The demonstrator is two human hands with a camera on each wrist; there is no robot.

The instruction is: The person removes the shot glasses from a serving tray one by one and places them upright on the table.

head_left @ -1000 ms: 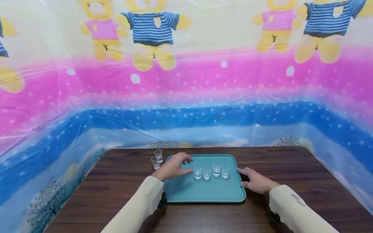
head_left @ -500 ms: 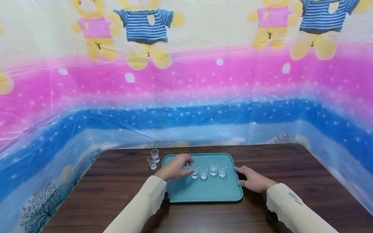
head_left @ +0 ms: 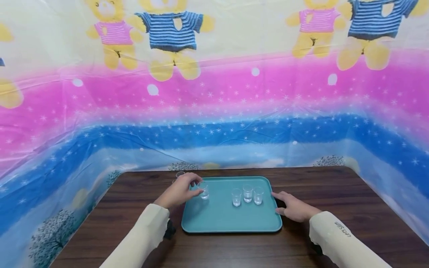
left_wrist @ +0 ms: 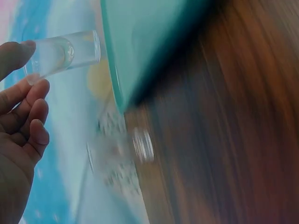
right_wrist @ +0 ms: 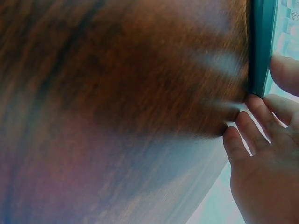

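Observation:
My left hand (head_left: 179, 190) pinches a clear shot glass (head_left: 204, 191) near its rim between thumb and fingers, over the left part of a teal tray (head_left: 214, 222). In the left wrist view, that shot glass (left_wrist: 70, 52) is upright to the table, its base close to the tray's edge. My right hand (head_left: 296, 207) rests at the tray's right side, thumb and fingertips against the rim, the fingers fairly straight. On the tray stand three more shot glasses: one on the left (head_left: 236, 197), one in the middle (head_left: 247, 193) and one on the right (head_left: 258, 195).
Behind my left hand, off the tray, stand two more shot glasses (head_left: 180, 174), mostly hidden; one glass (left_wrist: 119, 151) shows blurred in the left wrist view. A dark wooden table (head_left: 335, 193) carries everything. A printed curtain (head_left: 214, 137) hangs behind it.
My left hand has taken hold of the leftmost glass of the row and moved it left, away from the other three. My right hand stays at the tray's right rim.

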